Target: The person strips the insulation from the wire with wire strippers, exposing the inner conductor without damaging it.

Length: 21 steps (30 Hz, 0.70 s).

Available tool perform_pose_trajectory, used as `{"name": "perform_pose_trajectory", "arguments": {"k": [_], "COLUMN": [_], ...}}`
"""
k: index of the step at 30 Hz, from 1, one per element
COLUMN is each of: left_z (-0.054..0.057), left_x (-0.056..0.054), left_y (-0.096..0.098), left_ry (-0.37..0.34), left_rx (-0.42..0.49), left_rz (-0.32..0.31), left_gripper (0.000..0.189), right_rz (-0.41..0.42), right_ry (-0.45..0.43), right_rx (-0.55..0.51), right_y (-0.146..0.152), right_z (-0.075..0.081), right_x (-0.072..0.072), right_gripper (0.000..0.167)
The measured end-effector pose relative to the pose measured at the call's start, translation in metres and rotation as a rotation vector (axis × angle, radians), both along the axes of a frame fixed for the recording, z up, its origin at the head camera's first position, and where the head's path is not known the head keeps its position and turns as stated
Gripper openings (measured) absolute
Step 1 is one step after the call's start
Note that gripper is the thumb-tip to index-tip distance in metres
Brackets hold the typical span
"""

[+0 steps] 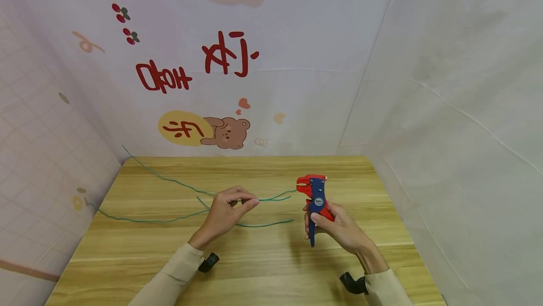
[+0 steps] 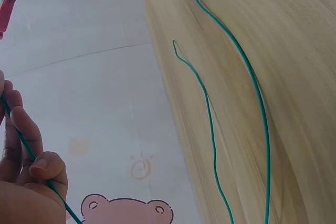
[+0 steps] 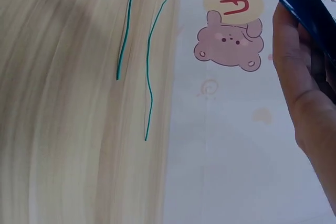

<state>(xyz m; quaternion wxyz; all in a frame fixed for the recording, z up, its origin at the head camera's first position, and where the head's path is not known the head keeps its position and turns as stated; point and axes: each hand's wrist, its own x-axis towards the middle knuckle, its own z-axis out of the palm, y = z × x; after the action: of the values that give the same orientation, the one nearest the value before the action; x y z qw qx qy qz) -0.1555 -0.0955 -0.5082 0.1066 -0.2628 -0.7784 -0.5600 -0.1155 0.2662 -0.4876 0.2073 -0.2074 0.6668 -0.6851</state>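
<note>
Thumb and fingertips of my left hand (image 1: 226, 209) pinch a thin green wire (image 2: 23, 140) above the table, and a short length (image 1: 267, 199) sticks out to the right. My right hand (image 1: 339, 228) grips a red and blue wire stripper (image 1: 318, 201) by its handles, its red head upright and facing left. A gap shows between the red jaws. Another green wire (image 2: 212, 135) lies on the table behind; in the head view its end appears beside the stripper head, and whether they touch I cannot tell. A nearer green wire (image 2: 262, 108) also lies on the table.
Under everything is a wood-grain table (image 1: 263, 273). A white printed cloth wall (image 1: 297, 108) rises at its back edge, with more cloth at both sides. Black curved pieces (image 1: 209, 262) show by both wrists. Wire lengths (image 1: 144, 221) run off over the table's left part.
</note>
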Motion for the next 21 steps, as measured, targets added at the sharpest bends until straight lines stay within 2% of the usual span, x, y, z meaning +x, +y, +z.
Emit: {"name": "perform_pose_trajectory", "arguments": {"k": [5, 12, 21], "left_z": [0.002, 0.005, 0.011], "left_x": [-0.002, -0.003, -0.006], "left_y": [0.0, -0.001, -0.002], "left_ry": [0.0, 0.007, 0.011], "left_rx": [0.011, 0.026, 0.033], "left_rz": [-0.007, -0.018, -0.027], "left_gripper": [0.006, 0.009, 0.008], "right_rz": [0.067, 0.17, 0.157], "right_ry": [-0.012, 0.022, 0.066], "right_rx": [-0.041, -0.13, -0.067], "right_y": [0.001, 0.002, 0.001], "right_z": [0.004, 0.009, 0.013], "right_x": [0.002, 0.006, 0.008], "right_gripper": [0.029, 0.028, 0.027]}}
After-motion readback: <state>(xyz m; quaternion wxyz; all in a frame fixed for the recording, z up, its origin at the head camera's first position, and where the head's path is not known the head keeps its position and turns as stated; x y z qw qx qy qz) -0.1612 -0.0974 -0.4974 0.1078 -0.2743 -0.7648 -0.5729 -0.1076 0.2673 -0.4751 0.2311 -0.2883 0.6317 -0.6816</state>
